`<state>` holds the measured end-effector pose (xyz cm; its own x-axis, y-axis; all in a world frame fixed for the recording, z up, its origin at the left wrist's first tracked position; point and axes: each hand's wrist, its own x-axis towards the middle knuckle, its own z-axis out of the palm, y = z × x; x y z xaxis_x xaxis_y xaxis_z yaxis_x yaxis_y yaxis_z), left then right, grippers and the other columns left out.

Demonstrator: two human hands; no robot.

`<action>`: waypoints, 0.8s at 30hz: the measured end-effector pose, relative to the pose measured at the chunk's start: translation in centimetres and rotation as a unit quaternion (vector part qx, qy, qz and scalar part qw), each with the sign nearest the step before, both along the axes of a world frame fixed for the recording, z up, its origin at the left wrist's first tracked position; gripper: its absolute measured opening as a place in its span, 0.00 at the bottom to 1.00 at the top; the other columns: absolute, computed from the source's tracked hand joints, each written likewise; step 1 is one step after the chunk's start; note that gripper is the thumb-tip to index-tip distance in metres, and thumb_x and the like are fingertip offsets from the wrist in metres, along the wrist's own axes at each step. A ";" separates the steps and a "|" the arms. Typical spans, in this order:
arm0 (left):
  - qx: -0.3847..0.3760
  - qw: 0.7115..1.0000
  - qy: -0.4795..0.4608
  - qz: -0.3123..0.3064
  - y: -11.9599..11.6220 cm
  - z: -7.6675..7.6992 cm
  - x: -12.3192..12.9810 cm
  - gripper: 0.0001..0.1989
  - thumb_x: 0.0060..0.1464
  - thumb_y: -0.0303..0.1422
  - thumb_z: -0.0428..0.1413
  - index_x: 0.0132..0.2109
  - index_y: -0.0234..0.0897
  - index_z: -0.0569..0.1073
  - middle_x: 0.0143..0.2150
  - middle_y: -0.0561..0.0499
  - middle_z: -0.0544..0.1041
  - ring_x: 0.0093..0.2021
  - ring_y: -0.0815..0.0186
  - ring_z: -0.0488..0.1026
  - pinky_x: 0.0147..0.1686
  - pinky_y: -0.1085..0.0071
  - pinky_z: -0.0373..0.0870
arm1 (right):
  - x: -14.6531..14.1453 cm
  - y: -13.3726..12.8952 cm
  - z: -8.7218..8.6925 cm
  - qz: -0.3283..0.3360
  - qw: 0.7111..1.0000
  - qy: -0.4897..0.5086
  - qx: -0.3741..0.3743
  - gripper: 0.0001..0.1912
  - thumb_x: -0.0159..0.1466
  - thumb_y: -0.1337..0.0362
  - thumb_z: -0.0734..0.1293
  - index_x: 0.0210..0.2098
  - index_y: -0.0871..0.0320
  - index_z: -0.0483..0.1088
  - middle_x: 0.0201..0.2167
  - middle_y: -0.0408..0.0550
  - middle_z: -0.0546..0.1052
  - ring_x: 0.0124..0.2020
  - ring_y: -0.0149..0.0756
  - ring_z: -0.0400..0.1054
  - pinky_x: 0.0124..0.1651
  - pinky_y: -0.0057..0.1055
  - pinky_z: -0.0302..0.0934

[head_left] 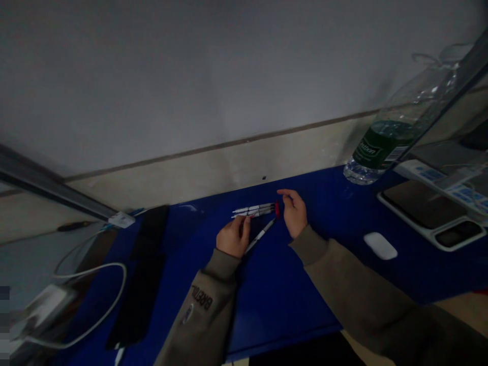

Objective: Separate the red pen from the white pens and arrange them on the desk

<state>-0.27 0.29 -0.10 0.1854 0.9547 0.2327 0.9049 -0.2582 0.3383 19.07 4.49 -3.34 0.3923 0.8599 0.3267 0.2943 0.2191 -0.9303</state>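
Several white pens (254,208) with dark ends lie side by side on the blue tabletop (274,300), pointing left. A red piece (277,209) sits at their right ends. One more white pen (261,236) lies slanted below them, its lower end beside my left hand (233,237). The thumb and index finger of that hand are pinched at the lower edge of the row, by a small reddish spot; what they grip is unclear. Just right of the red piece, my right hand (294,212) has its index finger stretched out and nothing visible in it.
A large plastic bottle (385,145) with a green label stands at the back right. Nearby are a digital scale (430,213) and a white rounded case (380,246). Dark flat panels (139,297) and a white cable (124,284) lie left; a wall (229,162) rises behind.
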 end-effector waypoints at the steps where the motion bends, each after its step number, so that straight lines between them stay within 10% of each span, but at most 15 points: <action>1: 0.003 1.000 -0.025 0.005 0.1 0.0 -0.1 0.19 0.64 0.42 0.41 0.43 0.37 0.73 0.28 0.50 0.75 0.28 0.68 0.71 0.27 0.74 0.57 | 0.2 0.2 -0.1 -0.006 0.999 0.037 -0.003 0.17 0.66 0.62 0.53 0.42 0.59 0.70 0.43 0.53 0.75 0.47 0.39 0.67 0.48 0.38 0.59; 6: -0.001 0.990 -0.141 0.029 0.6 0.2 -0.7 0.21 0.65 0.41 0.39 0.40 0.37 0.73 0.23 0.53 0.70 0.25 0.70 0.68 0.27 0.75 0.59 | 1.4 1.1 -0.5 -0.046 0.993 0.110 -0.026 0.21 0.67 0.56 0.49 0.43 0.60 0.68 0.41 0.54 0.75 0.42 0.38 0.69 0.41 0.34 0.61; 14: -0.021 0.986 -0.164 0.020 0.3 0.6 -0.6 0.23 0.65 0.40 0.35 0.38 0.36 0.73 0.23 0.54 0.69 0.24 0.70 0.67 0.28 0.75 0.60 | 1.7 0.6 -0.4 0.030 0.948 -0.301 -0.099 0.21 0.58 0.58 0.66 0.49 0.58 0.67 0.29 0.49 0.75 0.35 0.43 0.67 0.40 0.37 0.58; 24: -0.014 0.992 -0.120 0.020 0.3 0.5 -0.4 0.21 0.65 0.41 0.38 0.39 0.36 0.73 0.24 0.52 0.71 0.26 0.69 0.69 0.27 0.75 0.58 | 1.1 -0.4 0.6 0.039 0.918 -0.379 -0.106 0.24 0.58 0.69 0.63 0.55 0.59 0.64 0.30 0.54 0.76 0.33 0.45 0.69 0.35 0.36 0.59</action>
<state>-0.71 0.59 0.38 0.0897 0.9668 0.2394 0.8069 -0.2114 0.5515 20.18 4.06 -2.69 0.0552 0.9517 0.3019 0.8658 0.1049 -0.4892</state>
